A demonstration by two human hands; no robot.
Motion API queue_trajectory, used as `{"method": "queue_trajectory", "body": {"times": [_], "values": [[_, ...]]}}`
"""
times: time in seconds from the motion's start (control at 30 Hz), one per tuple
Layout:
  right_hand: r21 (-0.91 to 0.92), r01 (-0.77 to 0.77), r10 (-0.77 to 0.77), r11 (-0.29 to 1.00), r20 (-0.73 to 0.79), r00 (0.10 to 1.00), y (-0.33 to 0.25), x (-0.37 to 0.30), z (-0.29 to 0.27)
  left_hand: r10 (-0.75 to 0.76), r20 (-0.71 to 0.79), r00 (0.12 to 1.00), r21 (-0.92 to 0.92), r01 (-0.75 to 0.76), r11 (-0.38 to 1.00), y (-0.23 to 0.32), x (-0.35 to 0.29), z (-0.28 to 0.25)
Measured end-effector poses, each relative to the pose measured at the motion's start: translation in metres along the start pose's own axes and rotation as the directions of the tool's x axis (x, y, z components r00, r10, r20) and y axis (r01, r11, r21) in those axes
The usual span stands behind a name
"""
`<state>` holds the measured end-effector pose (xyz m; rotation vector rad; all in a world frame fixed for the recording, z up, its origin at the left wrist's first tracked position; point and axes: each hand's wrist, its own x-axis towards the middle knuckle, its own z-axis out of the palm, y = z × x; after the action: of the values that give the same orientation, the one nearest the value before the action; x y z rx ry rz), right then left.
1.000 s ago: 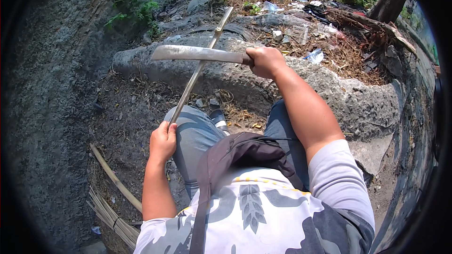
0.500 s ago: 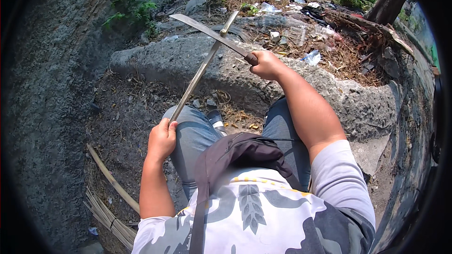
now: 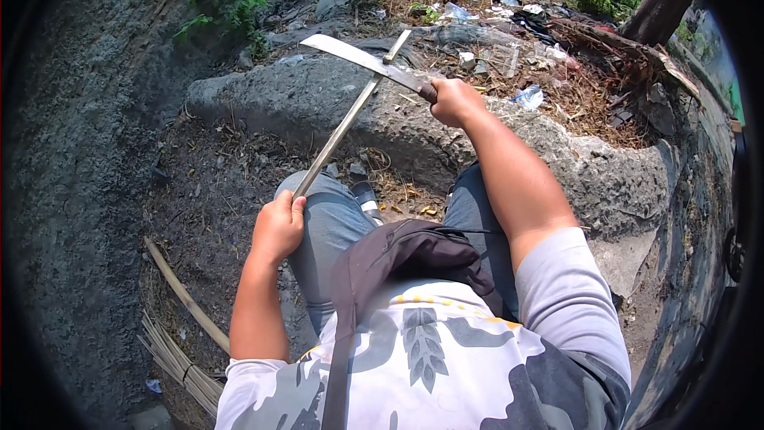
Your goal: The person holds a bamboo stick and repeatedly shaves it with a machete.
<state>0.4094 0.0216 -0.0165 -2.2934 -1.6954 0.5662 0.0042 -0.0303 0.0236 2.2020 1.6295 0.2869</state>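
Observation:
My left hand (image 3: 278,227) is closed round the lower end of a long, narrow bamboo strip (image 3: 341,130), which slants up and away to the right. My right hand (image 3: 457,102) grips the dark handle of a machete (image 3: 344,50). Its curved blade points to the far left and crosses over the strip near the strip's upper end. The blade's broad side catches the light. Both tools are held in the air above a rough stone ledge (image 3: 278,95), beyond my knees.
A tied bundle of thin strips (image 3: 179,366) and a curved bamboo piece (image 3: 185,295) lie at my lower left. A rough wall (image 3: 79,191) rises on the left. Litter and dry leaves cover the ground past the ledge, beside a tree trunk (image 3: 659,0). A dark bag (image 3: 406,251) rests on my lap.
The machete and right hand have shifted slightly right and nearer me, and the blade has turned its bright side up. My left hand and the bamboo strip have moved a little up and right.

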Motion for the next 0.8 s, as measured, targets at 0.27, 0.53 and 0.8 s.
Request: {"method": "queue_trajectory", "body": {"times": [0.27,0.53,0.8], "values": [[0.401,0.168,-0.226,0.900,0.100,0.969,0.032,0.013,0.017,-0.023,0.069,0.997,0.041,0.020,0.999,-0.004,0.000,-0.005],[0.063,0.360,-0.360,0.931,-0.018,0.933,-0.005,-0.016,0.009,0.000,0.025,1.000,-0.034,0.001,0.999,-0.002,-0.001,-0.002],[-0.266,0.433,-0.477,0.861,-0.129,0.869,-0.007,-0.005,0.013,0.033,0.009,0.999,-0.002,-0.033,0.999,-0.005,-0.003,0.000]]}}
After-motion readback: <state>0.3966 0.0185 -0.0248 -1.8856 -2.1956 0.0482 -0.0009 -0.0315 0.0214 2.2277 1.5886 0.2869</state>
